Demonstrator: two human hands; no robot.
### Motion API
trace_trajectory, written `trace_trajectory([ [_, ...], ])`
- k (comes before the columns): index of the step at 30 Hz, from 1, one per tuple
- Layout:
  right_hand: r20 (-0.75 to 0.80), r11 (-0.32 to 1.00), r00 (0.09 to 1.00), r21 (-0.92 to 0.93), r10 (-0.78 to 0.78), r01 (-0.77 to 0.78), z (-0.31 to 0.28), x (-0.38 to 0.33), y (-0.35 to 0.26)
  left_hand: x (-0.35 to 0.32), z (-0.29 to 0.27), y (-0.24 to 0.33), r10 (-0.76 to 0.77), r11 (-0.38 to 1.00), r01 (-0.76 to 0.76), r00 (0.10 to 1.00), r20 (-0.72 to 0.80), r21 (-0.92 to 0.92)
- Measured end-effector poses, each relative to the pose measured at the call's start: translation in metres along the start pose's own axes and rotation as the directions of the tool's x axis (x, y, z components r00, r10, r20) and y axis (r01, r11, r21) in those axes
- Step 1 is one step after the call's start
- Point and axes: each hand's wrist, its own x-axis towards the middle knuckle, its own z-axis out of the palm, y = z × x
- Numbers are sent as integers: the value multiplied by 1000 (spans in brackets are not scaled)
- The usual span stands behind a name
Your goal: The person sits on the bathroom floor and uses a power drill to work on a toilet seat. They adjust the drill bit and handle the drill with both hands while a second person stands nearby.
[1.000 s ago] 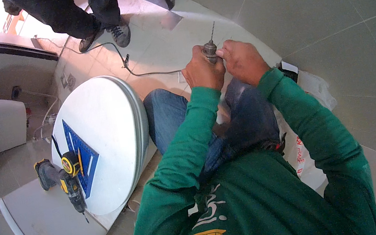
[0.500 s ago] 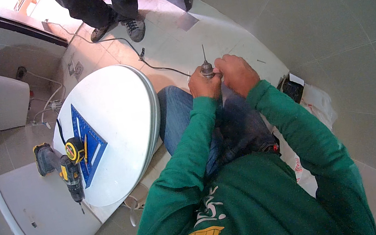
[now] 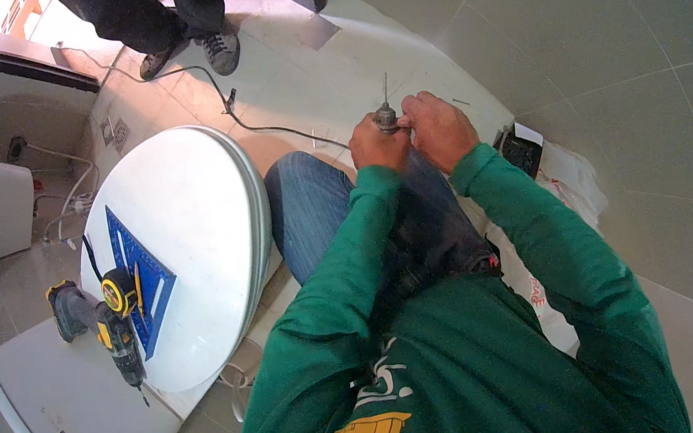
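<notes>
My left hand (image 3: 379,148) is wrapped round a drill whose metal chuck (image 3: 385,120) shows above the fingers. A thin drill bit (image 3: 386,87) points up and away from me. The drill's body is hidden under my hands. At the chuck's right side is my right hand (image 3: 443,133), its fingers closed and pinched together. What they hold, if anything, cannot be made out. A dark power cord (image 3: 280,126) runs from the far doorway toward my left hand.
A white oval toilet seat lid (image 3: 174,238) lies left, bearing a blue triangular square (image 3: 142,294), a pencil (image 3: 138,290) and a tape measure (image 3: 118,291). A cordless drill (image 3: 114,341) overlaps its edge. A person (image 3: 192,21) stands ahead. Plastic bags (image 3: 567,178) lie right, beside a tiled wall (image 3: 620,85).
The view has shifted, so the surroundings sit further left. Both hands stay at the chuck, and the drill bit leans slightly more to the right.
</notes>
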Motion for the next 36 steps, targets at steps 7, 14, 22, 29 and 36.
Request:
trace_trajectory([
  [7, 56, 996, 997, 69, -57, 53, 4, -7, 14, -6, 1, 3, 15, 1000, -14, 999, 35, -26],
  [14, 113, 991, 993, 128, -43, 28, 3, -4, 10, -7, -1, -1, 125, 992, -125, 992, 23, -15],
  [22, 160, 979, 980, 186, -115, 84, 9, 6, 12, -9, -8, -3, 60, 997, -58, 998, 36, -41],
  [29, 239, 981, 963, 175, -121, 80, -2, 8, 12, -6, -10, -12, 87, 992, -77, 991, 98, -101],
  [36, 171, 948, 954, 248, -246, 200, 11, 11, 14, -12, -22, -7, -18, 997, 23, 998, 53, -80],
])
